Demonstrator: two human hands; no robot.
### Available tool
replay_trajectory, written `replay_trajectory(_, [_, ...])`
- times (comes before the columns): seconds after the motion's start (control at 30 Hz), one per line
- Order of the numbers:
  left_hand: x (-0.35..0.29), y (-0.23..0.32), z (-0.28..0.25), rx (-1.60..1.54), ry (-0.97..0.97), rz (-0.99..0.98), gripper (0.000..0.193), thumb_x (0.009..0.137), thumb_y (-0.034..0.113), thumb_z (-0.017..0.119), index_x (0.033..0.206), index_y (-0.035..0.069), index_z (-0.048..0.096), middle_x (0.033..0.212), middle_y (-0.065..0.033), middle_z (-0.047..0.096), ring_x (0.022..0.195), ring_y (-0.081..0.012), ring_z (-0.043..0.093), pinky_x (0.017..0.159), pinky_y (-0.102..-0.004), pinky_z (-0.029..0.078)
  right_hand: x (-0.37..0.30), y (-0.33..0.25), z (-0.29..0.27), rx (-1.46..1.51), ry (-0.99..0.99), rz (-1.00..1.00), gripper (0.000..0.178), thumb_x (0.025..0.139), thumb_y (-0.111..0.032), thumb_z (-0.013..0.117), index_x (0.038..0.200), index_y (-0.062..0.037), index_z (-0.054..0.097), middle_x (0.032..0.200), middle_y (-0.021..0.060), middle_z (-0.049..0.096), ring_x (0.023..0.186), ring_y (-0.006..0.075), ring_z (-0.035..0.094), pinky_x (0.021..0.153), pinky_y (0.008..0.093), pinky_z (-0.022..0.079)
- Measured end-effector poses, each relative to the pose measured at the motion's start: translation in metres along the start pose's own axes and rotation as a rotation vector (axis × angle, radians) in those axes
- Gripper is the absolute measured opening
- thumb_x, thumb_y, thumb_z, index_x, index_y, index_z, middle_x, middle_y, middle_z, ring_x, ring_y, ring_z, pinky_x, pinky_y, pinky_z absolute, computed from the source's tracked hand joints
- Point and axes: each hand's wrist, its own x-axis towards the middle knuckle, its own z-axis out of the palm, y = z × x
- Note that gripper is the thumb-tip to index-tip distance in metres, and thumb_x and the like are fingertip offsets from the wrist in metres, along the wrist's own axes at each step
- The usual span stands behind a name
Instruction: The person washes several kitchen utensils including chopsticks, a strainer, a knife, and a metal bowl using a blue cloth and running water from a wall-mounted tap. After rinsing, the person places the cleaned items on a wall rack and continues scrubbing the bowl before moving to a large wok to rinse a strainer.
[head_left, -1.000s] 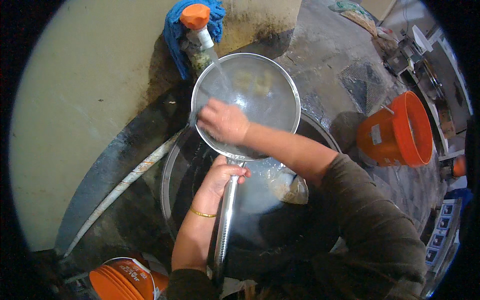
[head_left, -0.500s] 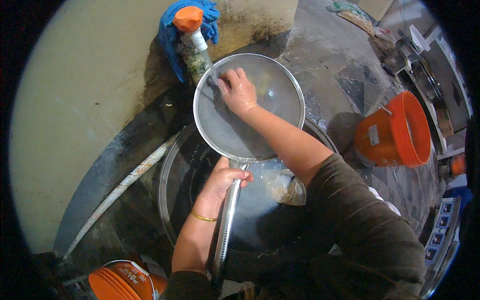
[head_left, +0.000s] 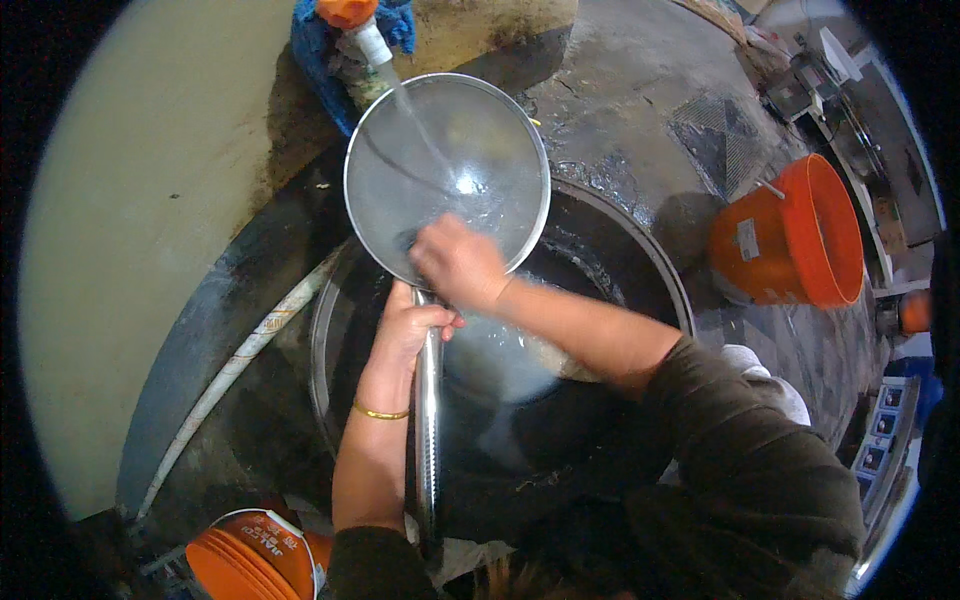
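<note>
My left hand point(head_left: 408, 325) is wrapped round the upper end of the long metal handle of a strainer point(head_left: 490, 140). The round fine-mesh bowl lies open side up beneath a tap point(head_left: 372, 45), and a stream of water runs into it. Over the part of the bowl closest to the handle is my right hand point(head_left: 460, 262), blurred by motion. Its fingers are curled against the mesh, with a dark patch beside them; whatever they hold is hidden. Below the strainer stands a wide dark tub point(head_left: 655, 250) with cloudy liquid, and a pale thing in it is partly covered by my right forearm.
An orange bucket point(head_left: 775, 240) stands at the right, and another orange bucket point(head_left: 250, 555) at the lower left. A pale hose or pipe point(head_left: 235, 375) runs along the left wall point(head_left: 150, 200). A blue cloth point(head_left: 310, 70) is wrapped behind the tap.
My right hand has moved from the far left of the mesh, under the water, down toward the handle. The strainer has shifted up and left in the picture; my left hand still grips it.
</note>
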Motion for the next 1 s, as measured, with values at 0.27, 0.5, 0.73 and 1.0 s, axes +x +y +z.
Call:
replay_trajectory(0.27, [-0.017, 0.008, -0.013, 0.022, 0.139, 0.067, 0.076, 0.06, -0.012, 0.048, 0.131, 0.001, 0.028, 0.09, -0.0174, 0.053, 0.052, -0.0212, 0.056, 0.045, -0.0277, 0.047, 0.029, 0.066, -0.02, -0.529, -0.09, 0.044, 0.019, 0.083, -0.027, 0.054, 0.093, -0.0112, 0.059, 0.089, 0.0143, 0.056, 0.078, 0.0316, 0.063, 0.062, 0.0431, 0.053])
replay_trajectory(0.5, [-0.017, 0.009, -0.018, 0.038, 0.112, 0.064, 0.075, 0.058, -0.01, 0.048, 0.13, 0.001, 0.03, 0.093, -0.0179, 0.054, 0.053, -0.0208, 0.056, 0.048, -0.0282, 0.048, -0.017, 0.021, 0.019, -0.033, -0.148, 0.072, 0.02, 0.084, -0.03, 0.054, 0.087, -0.0102, 0.056, 0.088, 0.014, 0.056, 0.079, 0.0337, 0.061, 0.063, 0.0443, 0.053])
replay_trajectory(0.73, [-0.016, 0.001, -0.015, -0.008, 0.1, 0.009, 0.075, 0.059, -0.01, 0.051, 0.13, 0.001, 0.03, 0.093, -0.0171, 0.053, 0.054, -0.0211, 0.057, 0.047, -0.0278, 0.048, 0.044, 0.118, -0.01, -0.488, 0.271, -0.038, 0.021, 0.08, -0.029, 0.059, 0.087, -0.0095, 0.056, 0.088, 0.0138, 0.055, 0.075, 0.0335, 0.061, 0.06, 0.0433, 0.052])
replay_trajectory(1.0, [-0.014, -0.014, -0.016, -0.07, 0.095, -0.093, 0.075, 0.06, -0.01, 0.05, 0.131, 0.004, 0.03, 0.092, -0.0156, 0.053, 0.056, -0.0225, 0.059, 0.043, -0.0259, 0.047, -0.031, 0.039, 0.037, 0.077, -0.084, -0.063, 0.021, 0.083, -0.031, 0.056, 0.092, -0.0114, 0.054, 0.088, 0.0136, 0.052, 0.076, 0.0361, 0.059, 0.063, 0.0447, 0.05])
